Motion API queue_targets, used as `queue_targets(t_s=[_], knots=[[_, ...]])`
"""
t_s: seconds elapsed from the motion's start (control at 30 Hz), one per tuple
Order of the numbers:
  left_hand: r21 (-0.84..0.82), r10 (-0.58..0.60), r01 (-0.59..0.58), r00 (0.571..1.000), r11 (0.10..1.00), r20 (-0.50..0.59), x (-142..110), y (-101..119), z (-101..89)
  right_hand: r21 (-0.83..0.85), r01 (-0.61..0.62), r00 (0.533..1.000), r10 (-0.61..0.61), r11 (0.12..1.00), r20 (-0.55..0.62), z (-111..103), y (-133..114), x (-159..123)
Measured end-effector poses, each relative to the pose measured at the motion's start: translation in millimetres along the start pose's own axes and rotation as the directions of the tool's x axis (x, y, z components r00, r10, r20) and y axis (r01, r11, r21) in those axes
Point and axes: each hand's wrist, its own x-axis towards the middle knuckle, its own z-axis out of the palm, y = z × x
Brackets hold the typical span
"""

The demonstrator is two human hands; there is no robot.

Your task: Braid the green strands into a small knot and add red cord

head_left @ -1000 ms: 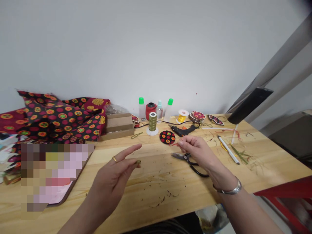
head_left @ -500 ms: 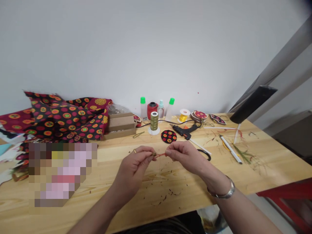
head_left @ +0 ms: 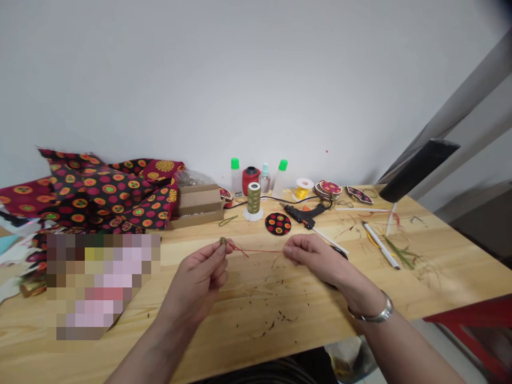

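Observation:
My left hand (head_left: 204, 272) pinches a small olive-green bundle (head_left: 223, 241), perhaps wound thread, between thumb and forefinger. Red thread (head_left: 260, 250) runs from it, stretched straight across to my right hand (head_left: 310, 258), whose thumb and fingers are closed on its other end. A loose red tail dangles beside each hand. Just beyond my right hand lies a round patterned fabric disc (head_left: 278, 224). Behind that is a black glue gun (head_left: 306, 215) with a white glue stick in it. Partly hidden under my right hand are black-handled scissors or a similar black loop (head_left: 340, 252).
A spool of olive thread (head_left: 254, 200), green-capped bottles (head_left: 235, 172) and a yellow spool (head_left: 303, 189) stand near the wall. Patterned cloth (head_left: 112, 192) and a cardboard box (head_left: 200, 205) are at left. A white pen-like cutter (head_left: 381, 245) and thread scraps lie right.
My hands have moved apart, the left one leftward and the right one slightly rightward. The red thread between them is now longer and pulled straight.

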Motion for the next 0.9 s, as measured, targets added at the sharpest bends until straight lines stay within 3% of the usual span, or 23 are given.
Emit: queue_targets(t_s=[0.2, 0.3, 0.4, 0.5, 0.6, 0.73, 0.9], knots=[[-0.035, 0.009, -0.010, 1.000, 0.999, -0.029, -0.7, 8.7, -4.5, -0.163, 0.025, 0.999, -0.031, 0.986, -0.035, -15.4, 11.2, -5.9], [-0.020, 0.009, -0.010, 1.000, 1.000, -0.020, -1.4, 10.6, -5.8, -0.152, 0.032, 0.998, -0.041, 0.988, -0.057, -22.9, 7.9, -15.7], [-0.006, 0.010, -0.010, 1.000, 1.000, -0.006, -1.5, 9.0, -4.3, -0.088, 0.045, 0.998, -0.040, 0.995, 0.054, -21.1, -2.3, -27.1], [0.004, 0.000, 0.000, 1.000, 1.000, 0.003, -1.6, 6.0, -1.5, -0.120, 0.202, 0.976, -0.189, 0.972, 0.109, -12.1, -10.5, -33.2], [0.011, -0.014, 0.014, 1.000, 1.000, 0.006, -1.5, 3.3, 1.1, -0.230, 0.347, 0.935, -0.353, 0.909, 0.016, -1.3, -12.6, -31.0], [-0.002, -0.036, 0.036, 0.998, 0.999, 0.045, -1.4, 1.5, 4.5, -0.271, 0.336, 0.906, -0.388, 0.902, -0.170, 14.2, -10.0, -17.5], [-0.048, -0.122, 0.127, 0.988, 0.991, 0.096, -7.3, 3.7, 9.4, -0.298, 0.463, 0.765, -0.546, 0.835, -0.342, 31.1, -5.4, 3.2]])
